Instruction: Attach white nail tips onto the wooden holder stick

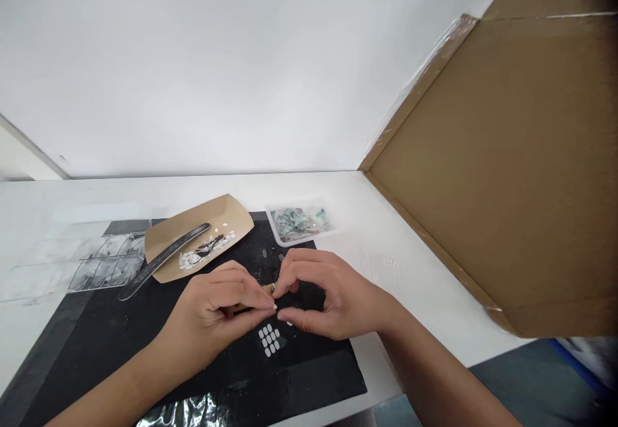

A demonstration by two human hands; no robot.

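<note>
My left hand (219, 308) and my right hand (328, 295) meet over a black mat (120, 330), fingers pinched together. Between the fingertips sits a small thin tool with a tan handle and a metal collar (270, 287); its tip is hidden. Just below the hands lies a small group of white oval nail tips (269, 340) on the mat. A few loose clear tips lie above the hands on the mat.
A brown paper tray (232, 211) holds a long dark nail file (164, 256) and white scraps. A clear compartment box (72, 263) stands at left. A small clear dish of greenish pieces (299, 223) sits behind. A large cardboard panel (506, 169) leans at right.
</note>
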